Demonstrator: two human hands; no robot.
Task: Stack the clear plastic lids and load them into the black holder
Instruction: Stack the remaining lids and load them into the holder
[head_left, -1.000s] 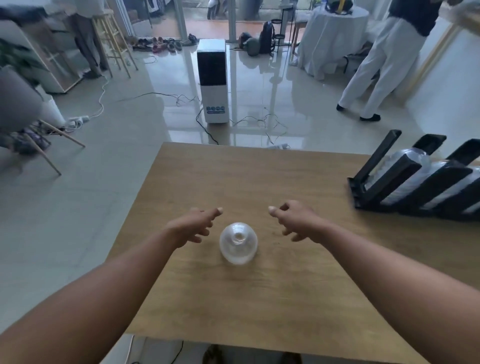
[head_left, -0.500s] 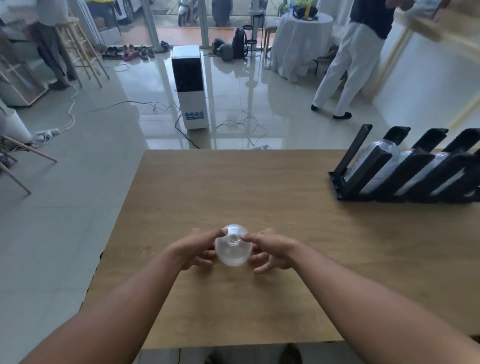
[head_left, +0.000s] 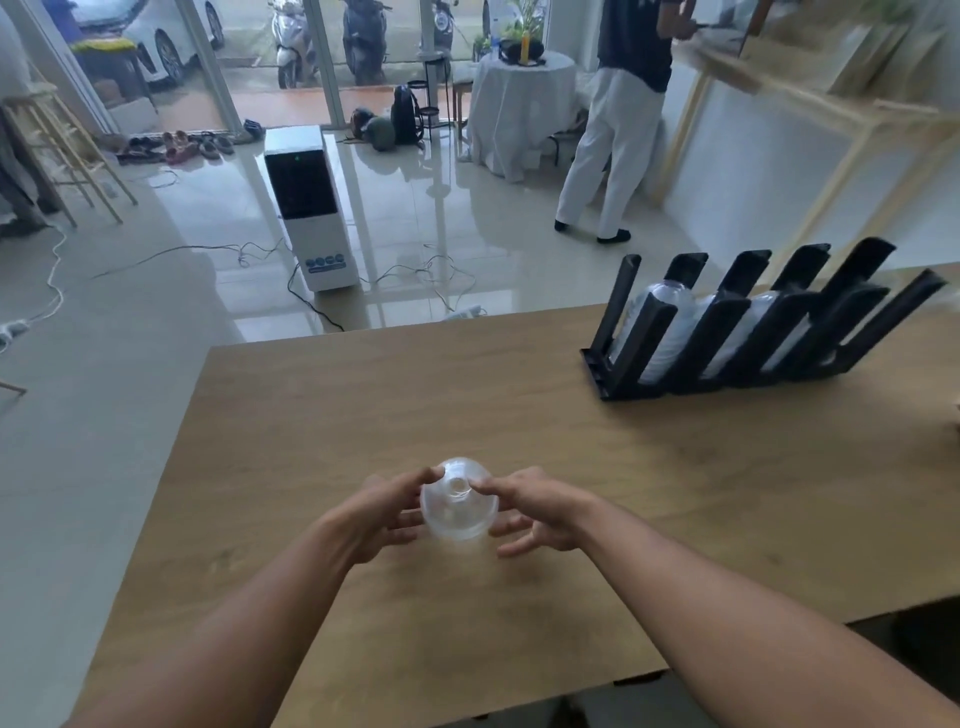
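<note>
1 second ago my hands flanked the lid stack (head_left: 459, 501) untouched; now left hand (head_left: 382, 512) and right hand (head_left: 535, 512) pinch it mid-tabletop (head_left: 675, 493), ready for the black holder (head_left: 737, 332) at the far right edge

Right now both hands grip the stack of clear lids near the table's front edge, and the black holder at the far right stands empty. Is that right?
Not quite. The black holder is not empty: the head view shows clear lids already loaded in several of its slots. The rest holds: the left hand and right hand grip the stack of clear lids over the table.
</note>
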